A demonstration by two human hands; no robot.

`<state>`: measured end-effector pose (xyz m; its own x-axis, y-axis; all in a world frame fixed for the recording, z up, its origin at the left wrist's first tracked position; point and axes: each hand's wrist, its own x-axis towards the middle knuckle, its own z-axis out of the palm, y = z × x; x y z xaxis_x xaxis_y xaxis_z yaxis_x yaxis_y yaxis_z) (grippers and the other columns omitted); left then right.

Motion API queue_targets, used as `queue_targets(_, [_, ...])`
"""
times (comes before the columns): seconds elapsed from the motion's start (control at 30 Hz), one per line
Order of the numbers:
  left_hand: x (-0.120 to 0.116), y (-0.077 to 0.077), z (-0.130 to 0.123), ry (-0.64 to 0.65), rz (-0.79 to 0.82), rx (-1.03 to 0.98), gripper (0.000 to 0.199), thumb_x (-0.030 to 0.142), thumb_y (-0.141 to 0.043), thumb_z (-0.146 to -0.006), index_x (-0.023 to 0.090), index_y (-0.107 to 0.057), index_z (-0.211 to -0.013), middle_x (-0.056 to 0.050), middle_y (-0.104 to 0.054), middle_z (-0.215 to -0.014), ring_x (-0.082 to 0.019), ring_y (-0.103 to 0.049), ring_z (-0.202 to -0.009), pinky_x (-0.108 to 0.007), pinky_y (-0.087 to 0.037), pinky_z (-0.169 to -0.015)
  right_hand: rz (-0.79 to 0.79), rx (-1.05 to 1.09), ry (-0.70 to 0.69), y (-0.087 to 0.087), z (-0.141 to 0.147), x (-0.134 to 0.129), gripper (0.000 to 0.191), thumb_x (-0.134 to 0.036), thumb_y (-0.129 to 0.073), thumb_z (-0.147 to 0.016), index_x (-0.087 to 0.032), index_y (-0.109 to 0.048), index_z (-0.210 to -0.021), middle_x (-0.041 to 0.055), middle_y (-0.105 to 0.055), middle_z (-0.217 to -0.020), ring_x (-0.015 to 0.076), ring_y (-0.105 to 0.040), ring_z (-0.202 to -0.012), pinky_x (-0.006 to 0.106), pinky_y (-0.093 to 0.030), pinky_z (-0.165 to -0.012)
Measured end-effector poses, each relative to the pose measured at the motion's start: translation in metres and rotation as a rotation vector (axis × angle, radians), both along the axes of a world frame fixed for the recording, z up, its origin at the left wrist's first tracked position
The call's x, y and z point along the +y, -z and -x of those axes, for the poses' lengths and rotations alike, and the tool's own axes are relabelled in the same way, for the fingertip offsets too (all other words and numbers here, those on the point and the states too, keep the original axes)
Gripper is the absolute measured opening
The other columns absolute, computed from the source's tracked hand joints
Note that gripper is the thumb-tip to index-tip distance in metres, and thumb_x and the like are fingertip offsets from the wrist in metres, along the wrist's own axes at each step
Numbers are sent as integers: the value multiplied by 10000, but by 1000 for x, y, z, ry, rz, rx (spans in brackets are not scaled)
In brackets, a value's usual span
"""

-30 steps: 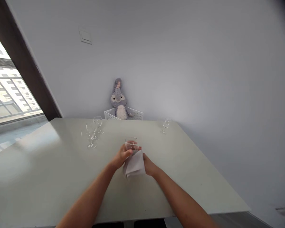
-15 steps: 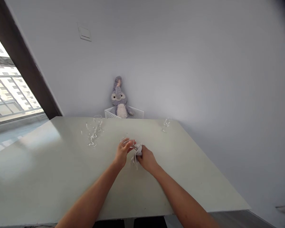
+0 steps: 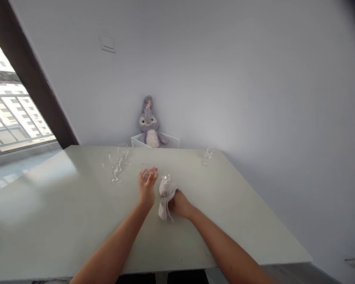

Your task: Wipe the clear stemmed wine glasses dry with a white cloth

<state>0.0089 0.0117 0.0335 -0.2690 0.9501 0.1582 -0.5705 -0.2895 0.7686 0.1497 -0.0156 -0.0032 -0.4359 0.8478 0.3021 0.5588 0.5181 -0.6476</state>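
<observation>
My left hand [image 3: 147, 182] is closed around the bowl of a clear stemmed wine glass [image 3: 165, 178], which lies sideways with its foot pointing right. My right hand [image 3: 179, 203] grips a light grey cloth [image 3: 166, 193] that hangs down just below the glass's foot. Whether the cloth touches the foot I cannot tell. Several other clear wine glasses [image 3: 116, 167] stand upright in a group to the left of my left hand. One more wine glass [image 3: 207, 155] stands apart at the back right of the table.
The pale table [image 3: 230, 221] reaches to the wall. Behind its far edge, a grey plush rabbit [image 3: 152, 138] sits in a white perforated basket [image 3: 173, 142]. A dark-framed window [image 3: 14, 98] is at the left.
My left hand has shifted left with the glass, baring its stem and foot. The cloth in my right hand has come away from the stem, lower and hanging more loosely.
</observation>
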Motion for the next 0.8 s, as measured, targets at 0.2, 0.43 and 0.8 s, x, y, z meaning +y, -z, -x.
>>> queue_targets(0.2, [-1,0,3,-94,-168,186,466,265,-665,-676,236,-363,-1030,-77,-537,-1068,-212,-507,-1076,-404,-395,-903,-48,-84,179,-19,-38,6,385,14,-352,-623,-181,-620,-819,43,-607,-902,162,-532,-861,302,-396,-803])
queue_targets(0.43, [-21,21,-28,101,-375,491,537,283,-667,-663,215,-378,-1110,-116,-507,-1144,-234,-483,-1103,-406,-386,-924,-247,100,162,-15,-14,7,243,-190,-462,-765,-171,-559,-987,72,-575,-953,147,-530,-758,269,-427,-710])
queue_targets(0.8, [11,71,-20,215,-8,819,571,310,-559,-742,239,-310,-1250,-114,-506,-1190,-210,-476,-1107,-458,-325,-962,36,203,869,2,-114,78,246,-246,-419,-742,-140,-622,-831,64,-644,-756,174,-576,-722,254,-409,-681])
